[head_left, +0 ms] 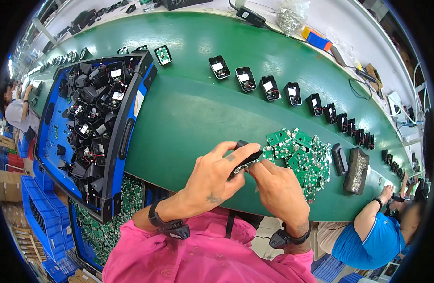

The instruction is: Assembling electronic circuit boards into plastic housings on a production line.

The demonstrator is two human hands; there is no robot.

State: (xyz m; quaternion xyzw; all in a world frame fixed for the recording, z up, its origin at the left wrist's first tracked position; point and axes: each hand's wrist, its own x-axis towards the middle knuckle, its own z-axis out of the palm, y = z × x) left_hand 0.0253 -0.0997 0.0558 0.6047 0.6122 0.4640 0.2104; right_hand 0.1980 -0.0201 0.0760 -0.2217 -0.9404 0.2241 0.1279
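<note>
My left hand (217, 170) grips a small black plastic housing (241, 145), tilted up in front of me. A strip of circuit board (247, 165) shows along the housing's underside, between my hands. Against that edge the curled fingers of my right hand (280, 186) are pressed together, and their tips are partly hidden, so what they pinch cannot be made out. Just beyond my right hand lies a loose heap of green circuit boards (299, 158) on the green table (188, 122).
A blue tray with a black rim (125, 141), heaped with black housings (89, 113), stands at left. A row of open housings (270, 88) curves along the far side. Right of the boards are a black piece (339, 159) and a box of small metal parts (357, 170). A co-worker in blue (368, 240) sits at right.
</note>
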